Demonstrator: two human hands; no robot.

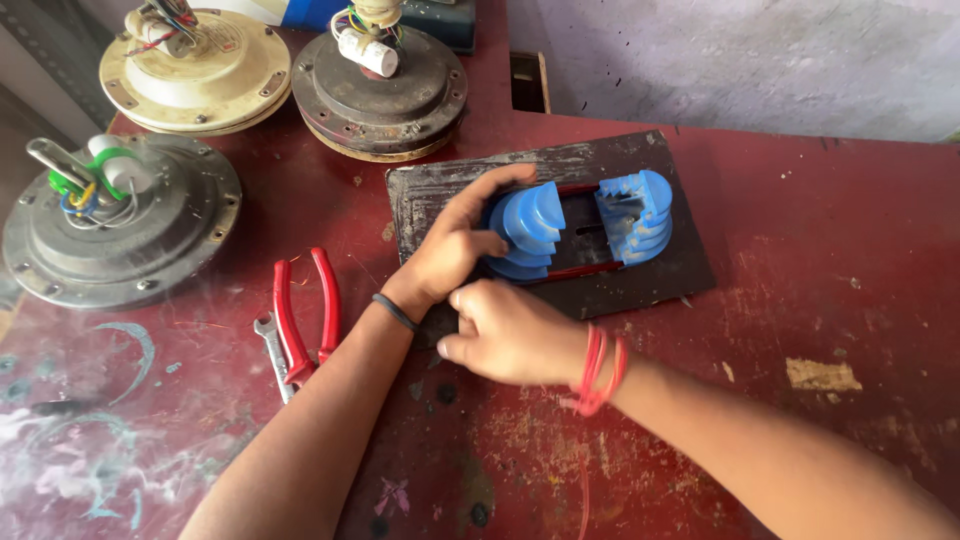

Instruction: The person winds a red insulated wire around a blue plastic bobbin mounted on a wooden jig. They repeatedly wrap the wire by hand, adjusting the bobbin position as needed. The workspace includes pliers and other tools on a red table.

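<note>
My left hand (455, 245) grips the left one of two blue stepped plastic formers (530, 228), with fingers curled over its top and side. The second blue former (635, 212) stands apart to the right on the same dark board (680, 270); red rails run between the two. My right hand (510, 335) rests just below the left former at the board's front edge, fingers bent, thumb pointing left; whether it holds anything is hidden. A black band is on the left wrist, red threads on the right wrist.
Red-handled pliers (305, 315) and a small spanner (270, 345) lie left of my arm. Three ceiling fan motors sit at the left and back: grey (120, 230), cream (195, 70), dark brown (380, 90). The worn red table (830, 300) meets a pale wall behind.
</note>
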